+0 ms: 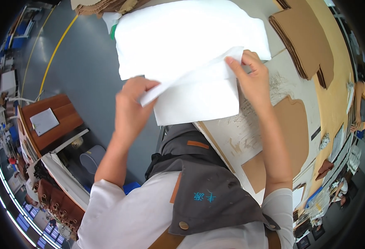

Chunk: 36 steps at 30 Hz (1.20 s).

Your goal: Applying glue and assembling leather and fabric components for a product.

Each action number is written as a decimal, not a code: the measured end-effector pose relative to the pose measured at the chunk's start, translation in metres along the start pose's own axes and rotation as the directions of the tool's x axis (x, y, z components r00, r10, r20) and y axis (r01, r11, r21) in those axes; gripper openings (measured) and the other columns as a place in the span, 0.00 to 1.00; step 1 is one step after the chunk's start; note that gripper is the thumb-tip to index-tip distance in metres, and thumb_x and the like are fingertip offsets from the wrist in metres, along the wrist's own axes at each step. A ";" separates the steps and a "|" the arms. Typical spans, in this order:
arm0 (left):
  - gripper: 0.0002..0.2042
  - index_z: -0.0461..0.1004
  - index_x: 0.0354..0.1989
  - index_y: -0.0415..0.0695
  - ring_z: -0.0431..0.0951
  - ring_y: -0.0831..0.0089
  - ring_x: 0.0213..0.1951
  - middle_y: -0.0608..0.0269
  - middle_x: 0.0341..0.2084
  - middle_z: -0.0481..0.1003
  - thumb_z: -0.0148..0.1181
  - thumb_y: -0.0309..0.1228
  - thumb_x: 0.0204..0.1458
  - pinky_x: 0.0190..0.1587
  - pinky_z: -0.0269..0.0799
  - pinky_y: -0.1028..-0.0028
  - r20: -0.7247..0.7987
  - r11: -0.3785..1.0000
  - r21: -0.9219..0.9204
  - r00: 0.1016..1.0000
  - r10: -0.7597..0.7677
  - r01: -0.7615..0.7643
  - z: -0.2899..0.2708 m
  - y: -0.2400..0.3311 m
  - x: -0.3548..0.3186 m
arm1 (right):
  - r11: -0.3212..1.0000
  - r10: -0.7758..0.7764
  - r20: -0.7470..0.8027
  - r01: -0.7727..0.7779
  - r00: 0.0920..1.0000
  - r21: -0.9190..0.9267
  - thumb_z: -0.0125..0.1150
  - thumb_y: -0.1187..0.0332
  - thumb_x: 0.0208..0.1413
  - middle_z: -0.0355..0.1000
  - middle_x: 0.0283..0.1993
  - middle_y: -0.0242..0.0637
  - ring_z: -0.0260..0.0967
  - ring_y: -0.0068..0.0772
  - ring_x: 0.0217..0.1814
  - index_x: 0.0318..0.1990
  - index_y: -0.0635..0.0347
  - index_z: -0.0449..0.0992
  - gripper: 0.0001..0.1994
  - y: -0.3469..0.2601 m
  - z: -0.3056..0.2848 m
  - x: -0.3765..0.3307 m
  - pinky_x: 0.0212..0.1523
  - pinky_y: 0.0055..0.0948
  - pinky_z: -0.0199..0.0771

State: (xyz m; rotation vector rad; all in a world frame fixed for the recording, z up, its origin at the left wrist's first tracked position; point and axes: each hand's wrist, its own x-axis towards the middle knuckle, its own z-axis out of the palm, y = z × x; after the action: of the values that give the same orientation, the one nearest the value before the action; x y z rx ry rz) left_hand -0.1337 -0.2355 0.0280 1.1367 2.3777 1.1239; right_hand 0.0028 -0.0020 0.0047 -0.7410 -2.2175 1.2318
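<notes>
My left hand [132, 103] pinches one end of a thin white sheet [186, 76] between thumb and fingers. At its other end, my right hand [255, 79] grips the sheet the same way, higher up and to the right. The lifted edge slants between the two hands and looks folded or curled over. Below it hangs a flat white part [197, 108] near my waist; whether it belongs to the same sheet, I cannot tell. Just beyond my hands lies a broad pile of white sheet material [191, 33], too bright to show its layers.
The worktable [228, 137] carries a single brown board piece [290, 133] at right and a stack of brown cut pieces [303, 37] farther off. More brown pieces [103, 6] lie at the far edge. To the left stands a brown wooden table [62, 120] beside grey floor.
</notes>
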 end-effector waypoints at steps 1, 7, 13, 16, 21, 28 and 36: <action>0.07 0.76 0.33 0.35 0.73 0.75 0.31 0.61 0.27 0.75 0.64 0.20 0.45 0.38 0.67 0.76 -0.010 0.998 -0.049 0.999 -0.044 0.043 -0.005 -0.004 0.010 | 1.000 -0.002 0.013 0.002 1.000 0.003 0.66 0.67 0.50 0.72 0.28 0.36 0.66 0.33 0.38 0.29 0.67 0.77 0.10 0.002 0.001 0.005 0.38 0.27 0.66; 0.11 0.80 0.39 0.38 0.70 0.81 0.29 0.67 0.30 0.78 0.66 0.30 0.49 0.34 0.66 0.81 -0.087 0.989 -0.015 0.986 -0.146 0.145 -0.017 -0.025 0.075 | 0.993 0.090 0.012 -0.089 0.996 -0.073 0.67 0.63 0.50 0.67 0.24 0.32 0.62 0.26 0.31 0.25 0.67 0.75 0.14 0.006 0.009 0.044 0.32 0.24 0.63; 0.14 0.79 0.42 0.41 0.64 0.81 0.25 0.73 0.20 0.67 0.67 0.32 0.47 0.28 0.62 0.78 -0.167 0.989 -0.006 0.975 -0.146 0.147 -0.002 -0.041 0.095 | 0.989 0.023 -0.007 -0.024 1.000 -0.147 0.67 0.63 0.49 0.70 0.26 0.32 0.64 0.26 0.32 0.29 0.66 0.77 0.13 0.023 0.019 0.068 0.34 0.24 0.66; 0.15 0.79 0.43 0.43 0.63 0.81 0.24 0.72 0.20 0.66 0.68 0.31 0.46 0.26 0.61 0.78 -0.252 0.999 0.038 0.968 -0.011 0.021 0.007 -0.052 0.096 | 0.977 0.004 -0.003 -0.004 1.000 -0.214 0.67 0.63 0.49 0.71 0.28 0.33 0.65 0.27 0.34 0.31 0.66 0.78 0.13 0.025 0.022 0.071 0.36 0.26 0.67; 0.16 0.78 0.45 0.44 0.64 0.81 0.24 0.71 0.22 0.67 0.69 0.29 0.45 0.26 0.62 0.78 -0.298 0.995 0.082 0.951 0.082 -0.060 0.012 -0.057 0.098 | 0.950 -0.069 -0.086 0.039 0.994 -0.310 0.66 0.64 0.50 0.71 0.36 0.34 0.64 0.31 0.42 0.39 0.62 0.78 0.13 0.023 0.025 0.067 0.41 0.30 0.68; 0.20 0.75 0.48 0.46 0.68 0.76 0.30 0.67 0.29 0.70 0.69 0.27 0.44 0.32 0.66 0.77 -0.359 0.962 0.187 0.898 0.253 -0.197 0.014 -0.067 0.101 | 0.845 -0.440 0.254 0.493 0.861 -0.209 0.70 0.73 0.38 0.69 0.41 0.31 0.61 0.37 0.47 0.34 0.54 0.79 0.11 -0.009 0.026 0.030 0.46 0.32 0.64; 0.20 0.75 0.46 0.47 0.68 0.71 0.38 0.63 0.34 0.70 0.70 0.27 0.42 0.39 0.66 0.74 -0.546 0.959 0.246 0.798 0.256 -0.139 0.013 -0.054 0.089 | 0.799 -0.498 0.246 0.550 0.832 -0.243 0.69 0.74 0.39 0.71 0.37 0.29 0.63 0.35 0.45 0.27 0.56 0.79 0.05 0.000 0.038 0.023 0.43 0.32 0.62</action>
State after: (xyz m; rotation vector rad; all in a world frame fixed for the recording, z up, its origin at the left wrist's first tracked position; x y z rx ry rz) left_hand -0.2143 -0.1826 -0.0141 1.2742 2.9309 1.5107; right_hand -0.0381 -0.0094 -0.0096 -0.0839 -2.5458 0.6985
